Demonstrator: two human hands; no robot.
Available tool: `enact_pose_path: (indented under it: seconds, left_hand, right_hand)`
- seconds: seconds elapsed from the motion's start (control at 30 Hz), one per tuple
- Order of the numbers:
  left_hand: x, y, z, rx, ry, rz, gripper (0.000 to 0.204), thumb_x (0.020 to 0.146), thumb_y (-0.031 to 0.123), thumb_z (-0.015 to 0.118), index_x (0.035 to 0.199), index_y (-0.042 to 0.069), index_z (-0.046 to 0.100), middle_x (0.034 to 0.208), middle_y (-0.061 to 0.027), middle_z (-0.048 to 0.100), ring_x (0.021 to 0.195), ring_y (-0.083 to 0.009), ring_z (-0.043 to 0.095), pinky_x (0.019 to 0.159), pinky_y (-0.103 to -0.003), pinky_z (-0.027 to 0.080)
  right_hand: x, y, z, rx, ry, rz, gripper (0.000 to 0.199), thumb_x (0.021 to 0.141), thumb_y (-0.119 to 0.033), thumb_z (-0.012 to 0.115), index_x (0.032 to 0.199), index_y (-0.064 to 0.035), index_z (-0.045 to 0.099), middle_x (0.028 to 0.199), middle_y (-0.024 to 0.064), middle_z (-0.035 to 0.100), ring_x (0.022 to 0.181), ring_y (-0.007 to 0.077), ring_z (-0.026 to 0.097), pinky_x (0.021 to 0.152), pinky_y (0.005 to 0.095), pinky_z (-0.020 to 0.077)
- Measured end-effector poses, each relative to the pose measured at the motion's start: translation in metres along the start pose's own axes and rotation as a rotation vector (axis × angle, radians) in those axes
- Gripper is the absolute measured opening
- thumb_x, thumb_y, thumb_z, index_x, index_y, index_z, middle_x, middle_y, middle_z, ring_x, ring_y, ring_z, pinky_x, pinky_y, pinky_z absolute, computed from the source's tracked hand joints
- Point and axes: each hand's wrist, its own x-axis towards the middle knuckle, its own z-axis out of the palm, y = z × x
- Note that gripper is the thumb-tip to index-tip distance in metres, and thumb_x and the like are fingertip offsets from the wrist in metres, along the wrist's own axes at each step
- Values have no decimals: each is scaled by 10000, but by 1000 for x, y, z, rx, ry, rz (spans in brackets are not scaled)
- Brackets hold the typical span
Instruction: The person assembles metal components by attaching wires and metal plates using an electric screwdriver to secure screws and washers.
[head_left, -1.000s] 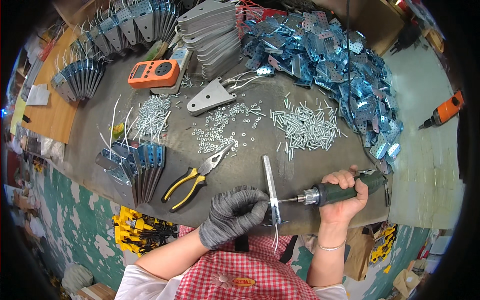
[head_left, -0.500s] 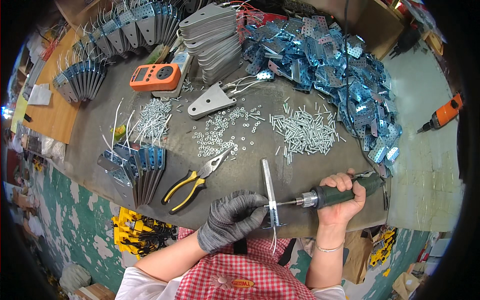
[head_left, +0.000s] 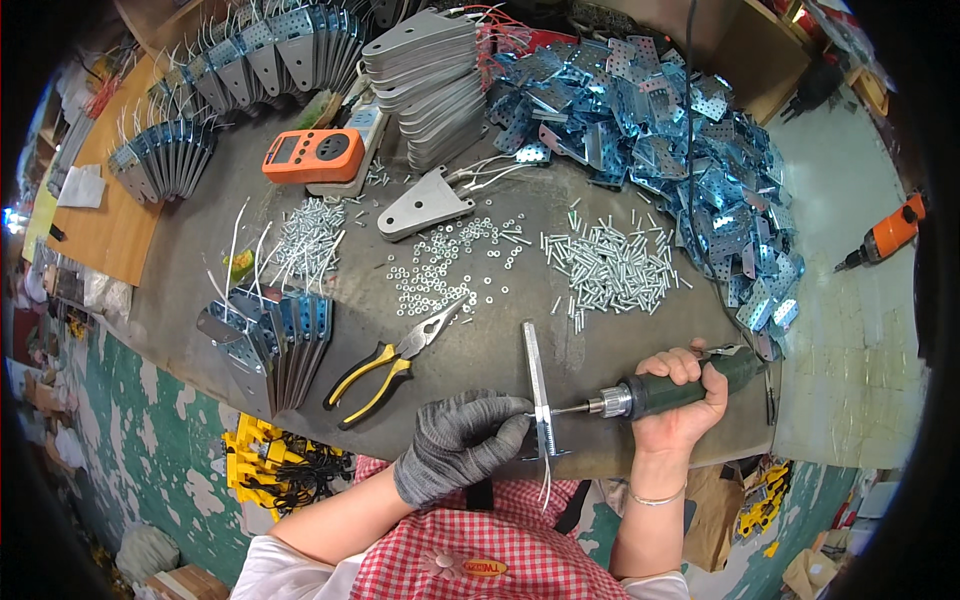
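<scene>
My left hand [head_left: 462, 443], in a grey knit glove, grips the lower end of a narrow perforated metal bracket [head_left: 536, 375] seen edge-on at the near table edge. White wires hang from the bracket's bottom. My bare right hand [head_left: 684, 402] is closed around a dark green electric screwdriver [head_left: 668, 391]. Its bit points left and touches the bracket just right of my gloved fingers.
Yellow-handled pliers [head_left: 385, 368] lie left of the bracket. Piles of nuts [head_left: 445, 265] and screws [head_left: 610, 268] sit behind it. Blue-filmed plates [head_left: 650, 130] heap at back right, grey plates [head_left: 425, 75] stack at back, an orange meter [head_left: 313, 156] and an orange drill [head_left: 885, 235] lie apart.
</scene>
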Motion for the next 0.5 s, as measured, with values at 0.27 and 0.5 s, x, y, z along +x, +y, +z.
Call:
enact_pose_path:
  seconds: [0.27, 0.5]
  left_hand:
    - [-1, 1, 2, 51, 31, 76, 233, 863, 65, 743, 1092, 34, 716, 894, -108, 721, 778, -213, 720, 695, -304, 562]
    - [6, 4, -2, 91, 3, 87, 233, 836, 56, 748, 1066, 39, 712, 919, -123, 719, 774, -264, 702, 692, -340, 561]
  right_hand:
    - [1, 0, 1, 4, -6, 6, 271, 785, -129, 640, 1052, -89, 634, 740, 2, 545, 680, 147, 508, 752, 342, 447]
    - [1, -2, 1, -14, -7, 5, 265, 784, -132, 640, 1045, -91, 628, 735, -2, 536, 680, 145, 501, 747, 340, 444]
